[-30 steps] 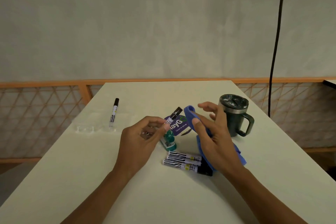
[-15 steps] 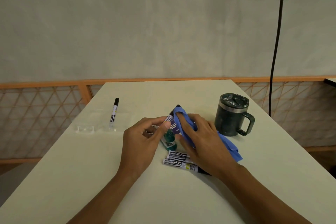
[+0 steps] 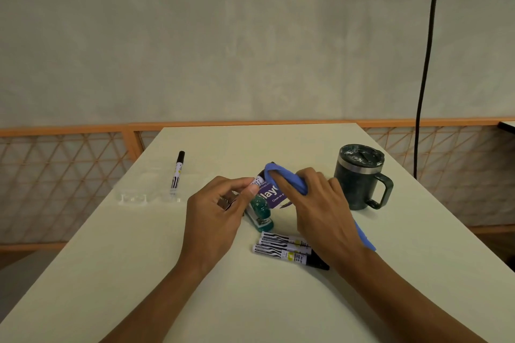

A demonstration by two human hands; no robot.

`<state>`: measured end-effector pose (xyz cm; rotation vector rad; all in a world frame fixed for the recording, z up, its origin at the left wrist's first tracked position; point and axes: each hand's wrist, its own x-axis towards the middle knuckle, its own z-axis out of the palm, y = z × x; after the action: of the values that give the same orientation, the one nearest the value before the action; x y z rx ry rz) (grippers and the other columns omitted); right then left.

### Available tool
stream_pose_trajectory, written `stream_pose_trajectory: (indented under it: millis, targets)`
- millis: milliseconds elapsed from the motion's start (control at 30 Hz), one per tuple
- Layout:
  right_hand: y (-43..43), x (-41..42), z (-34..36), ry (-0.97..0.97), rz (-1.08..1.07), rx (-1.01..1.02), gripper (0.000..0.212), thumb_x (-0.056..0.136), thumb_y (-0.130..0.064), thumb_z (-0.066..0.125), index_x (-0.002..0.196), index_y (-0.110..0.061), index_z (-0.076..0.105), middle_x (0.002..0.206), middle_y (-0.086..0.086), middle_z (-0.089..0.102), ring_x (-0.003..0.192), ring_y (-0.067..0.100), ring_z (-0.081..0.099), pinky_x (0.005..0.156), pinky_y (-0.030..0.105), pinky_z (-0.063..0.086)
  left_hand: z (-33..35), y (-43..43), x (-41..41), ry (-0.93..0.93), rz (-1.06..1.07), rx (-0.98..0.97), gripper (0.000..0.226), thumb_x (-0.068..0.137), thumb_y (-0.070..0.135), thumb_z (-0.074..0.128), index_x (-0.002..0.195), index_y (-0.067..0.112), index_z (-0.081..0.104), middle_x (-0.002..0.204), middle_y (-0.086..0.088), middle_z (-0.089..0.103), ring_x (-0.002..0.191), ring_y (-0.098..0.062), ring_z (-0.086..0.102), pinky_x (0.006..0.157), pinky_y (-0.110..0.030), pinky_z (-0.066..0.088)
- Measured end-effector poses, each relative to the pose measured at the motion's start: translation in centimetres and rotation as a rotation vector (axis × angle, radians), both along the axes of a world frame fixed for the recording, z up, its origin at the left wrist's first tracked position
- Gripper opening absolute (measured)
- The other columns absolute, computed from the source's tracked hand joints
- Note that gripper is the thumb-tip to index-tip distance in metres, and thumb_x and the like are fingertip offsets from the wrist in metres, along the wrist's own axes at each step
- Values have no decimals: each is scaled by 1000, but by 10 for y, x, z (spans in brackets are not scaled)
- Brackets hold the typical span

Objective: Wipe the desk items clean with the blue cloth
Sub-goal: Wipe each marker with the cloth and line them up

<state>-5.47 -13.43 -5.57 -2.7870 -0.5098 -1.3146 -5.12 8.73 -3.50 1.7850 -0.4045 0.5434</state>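
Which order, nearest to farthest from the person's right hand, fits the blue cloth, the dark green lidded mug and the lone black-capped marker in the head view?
1. Blue cloth: gripped in the right hand itself.
2. Dark green lidded mug: just to its right.
3. Lone black-capped marker: far left, beyond the left hand.
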Motion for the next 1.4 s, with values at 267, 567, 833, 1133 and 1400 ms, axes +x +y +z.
stream_pose_trajectory:
  millis: [267,567,833,1133,1400]
  targets:
    - [5,-7,4,31,-5,3,54,104,-37,60,155,-25,47,113,8,50,88,24,51,77,42,44,3,-3,1,-69,38,47,19,95,27,80,113,22,83,94,12,75,89,-13,71,67,-12,52]
    - [2,-11,16,59,-62,172,45,113,-48,40,146,-23,56,118,6,46,93,20,47,82,40,43,2,-3,1,-58,34,75,26,93,34,79,117,24,81,99,14,75,100,-13,71,63,-14,55]
    - [0,-7,16,42,-7,97,42,111,-43,46,146,-23,59,124,10,50,93,26,55,82,42,44,6,-3,-1,-66,32,53,21,93,27,81,114,24,82,99,15,76,98,-7,72,66,-11,53]
    - [-4,-1,16,22,35,338,24,110,-37,56,129,-26,47,116,0,55,89,22,52,78,49,50,-1,-1,3,-31,-2,41,26,91,29,81,115,19,81,105,16,76,109,-6,72,68,-14,59]
    - [-21,8,9,16,245,659,19,105,-28,70,122,-23,77,124,1,58,109,28,60,89,48,54,3,-5,1,-17,3,41,24,91,29,82,110,43,75,103,26,74,104,2,71,66,-15,58]
